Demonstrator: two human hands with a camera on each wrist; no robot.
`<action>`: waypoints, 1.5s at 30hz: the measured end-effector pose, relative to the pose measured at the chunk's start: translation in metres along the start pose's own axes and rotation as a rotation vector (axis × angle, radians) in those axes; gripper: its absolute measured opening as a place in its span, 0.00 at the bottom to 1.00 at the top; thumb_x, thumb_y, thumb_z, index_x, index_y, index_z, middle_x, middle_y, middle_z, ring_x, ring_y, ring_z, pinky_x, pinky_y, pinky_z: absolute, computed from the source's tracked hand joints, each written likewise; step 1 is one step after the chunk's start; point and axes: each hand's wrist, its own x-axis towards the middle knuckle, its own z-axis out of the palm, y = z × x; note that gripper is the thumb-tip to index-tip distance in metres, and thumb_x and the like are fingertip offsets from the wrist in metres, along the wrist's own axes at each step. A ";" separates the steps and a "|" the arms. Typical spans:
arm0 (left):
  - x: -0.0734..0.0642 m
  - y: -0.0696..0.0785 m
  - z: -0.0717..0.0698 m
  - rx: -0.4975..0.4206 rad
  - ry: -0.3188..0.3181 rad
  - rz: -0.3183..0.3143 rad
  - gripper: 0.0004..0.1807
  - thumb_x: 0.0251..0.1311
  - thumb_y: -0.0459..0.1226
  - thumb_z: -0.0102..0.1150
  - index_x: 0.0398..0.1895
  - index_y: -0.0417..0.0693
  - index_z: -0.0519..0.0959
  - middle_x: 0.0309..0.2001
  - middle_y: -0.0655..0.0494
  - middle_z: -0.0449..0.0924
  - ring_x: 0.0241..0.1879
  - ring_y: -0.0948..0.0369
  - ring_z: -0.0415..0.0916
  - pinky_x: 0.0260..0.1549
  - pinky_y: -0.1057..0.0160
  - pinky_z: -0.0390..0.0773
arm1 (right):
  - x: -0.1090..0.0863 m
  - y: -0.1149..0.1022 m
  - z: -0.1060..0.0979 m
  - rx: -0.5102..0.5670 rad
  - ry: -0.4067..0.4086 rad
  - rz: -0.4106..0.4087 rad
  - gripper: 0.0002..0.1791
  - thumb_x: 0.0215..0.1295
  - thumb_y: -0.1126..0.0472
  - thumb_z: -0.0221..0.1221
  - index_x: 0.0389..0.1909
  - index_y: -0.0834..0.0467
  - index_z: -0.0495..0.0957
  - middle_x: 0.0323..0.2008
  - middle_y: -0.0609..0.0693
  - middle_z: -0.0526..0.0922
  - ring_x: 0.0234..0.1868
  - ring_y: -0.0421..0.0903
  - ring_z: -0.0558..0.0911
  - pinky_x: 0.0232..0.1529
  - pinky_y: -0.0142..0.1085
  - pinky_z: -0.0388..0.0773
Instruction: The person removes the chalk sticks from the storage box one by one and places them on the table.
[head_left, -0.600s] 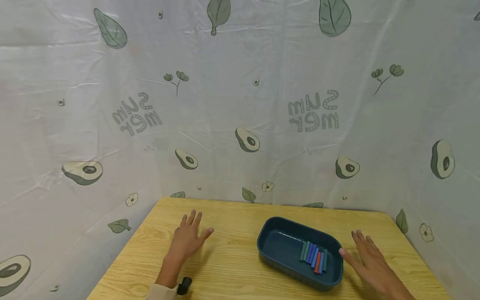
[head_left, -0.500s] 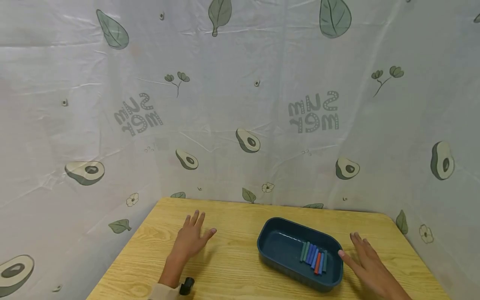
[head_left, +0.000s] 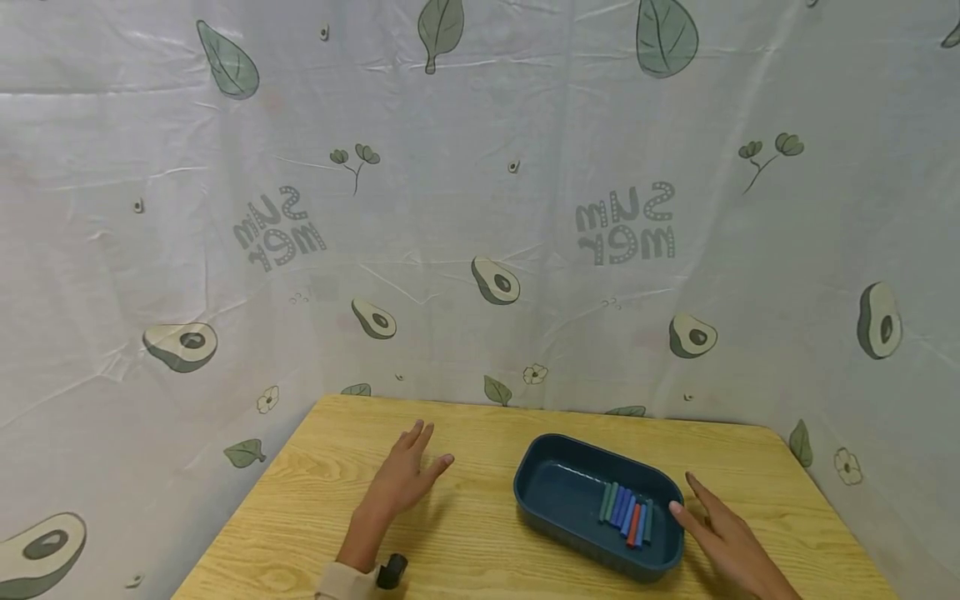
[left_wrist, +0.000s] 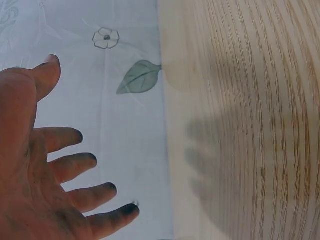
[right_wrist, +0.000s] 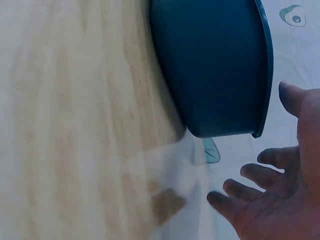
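A dark blue oblong bin (head_left: 558,500) stands on the wooden table, right of the middle. At its right end several coloured sticks, green, blue and one red stick (head_left: 634,525), lie side by side; they look like chalk or crayons. My right hand (head_left: 727,537) hovers by the bin's right end, thumb near the rim, fingers extended and holding nothing. In the right wrist view the bin's outer wall (right_wrist: 215,70) shows beside the spread fingers. Left of the bin, my left hand (head_left: 401,479) is held above the table with fingers spread, nothing in it; the left wrist view shows its palm (left_wrist: 30,200).
The light wooden table (head_left: 465,550) reaches back to a pale curtain (head_left: 450,208) printed with avocados and leaves, which also hangs at both sides. A dark band-like object (head_left: 392,572) sits at my left wrist by a beige cuff (head_left: 347,581).
My left hand has moved right, toward the bin. The right hand has shifted left, closer to the bin's right end. The bin and the sticks stay in place.
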 end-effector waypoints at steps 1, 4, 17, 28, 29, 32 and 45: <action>0.000 0.001 0.001 -0.005 0.001 0.006 0.45 0.78 0.60 0.55 0.85 0.42 0.59 0.85 0.37 0.53 0.83 0.31 0.51 0.75 0.28 0.63 | 0.000 0.000 0.002 0.012 0.007 -0.001 0.53 0.84 0.31 0.42 0.87 0.66 0.36 0.82 0.78 0.46 0.78 0.81 0.59 0.67 0.73 0.71; 0.000 0.005 0.002 -0.017 0.005 0.018 0.44 0.78 0.59 0.55 0.85 0.43 0.59 0.85 0.37 0.55 0.82 0.31 0.53 0.74 0.28 0.64 | -0.002 0.000 0.008 0.061 0.026 0.013 0.53 0.83 0.31 0.43 0.87 0.66 0.40 0.82 0.76 0.50 0.78 0.77 0.63 0.67 0.68 0.75; 0.005 0.022 0.016 -0.054 -0.003 0.071 0.43 0.78 0.61 0.53 0.85 0.48 0.61 0.85 0.41 0.57 0.80 0.34 0.61 0.73 0.30 0.68 | -0.015 -0.003 0.026 0.123 0.164 0.120 0.53 0.79 0.28 0.49 0.84 0.67 0.54 0.78 0.72 0.63 0.75 0.70 0.73 0.70 0.66 0.73; 0.013 0.039 0.032 -0.113 0.011 0.171 0.39 0.79 0.59 0.53 0.81 0.43 0.68 0.79 0.40 0.69 0.77 0.37 0.68 0.73 0.34 0.70 | -0.016 -0.003 0.034 0.257 0.215 0.135 0.49 0.81 0.33 0.52 0.82 0.70 0.59 0.77 0.73 0.66 0.78 0.72 0.67 0.73 0.61 0.73; 0.013 0.040 0.033 -0.123 0.016 0.184 0.38 0.80 0.58 0.53 0.80 0.42 0.68 0.78 0.39 0.70 0.77 0.38 0.68 0.73 0.35 0.71 | -0.016 -0.003 0.035 0.268 0.217 0.136 0.49 0.81 0.34 0.52 0.81 0.71 0.59 0.77 0.73 0.67 0.77 0.72 0.68 0.72 0.59 0.75; 0.014 0.046 0.037 -0.148 0.026 0.213 0.37 0.80 0.58 0.53 0.79 0.41 0.69 0.77 0.39 0.72 0.76 0.40 0.71 0.70 0.37 0.75 | -0.016 -0.003 0.036 0.318 0.224 0.128 0.46 0.82 0.37 0.54 0.80 0.72 0.61 0.77 0.74 0.67 0.75 0.70 0.73 0.66 0.50 0.82; 0.023 0.078 0.052 -0.273 0.019 0.253 0.34 0.81 0.56 0.54 0.77 0.44 0.73 0.73 0.40 0.77 0.64 0.43 0.84 0.53 0.48 0.89 | -0.016 -0.002 0.041 0.423 0.234 0.111 0.42 0.83 0.43 0.55 0.79 0.73 0.61 0.76 0.76 0.66 0.71 0.65 0.79 0.57 0.39 0.88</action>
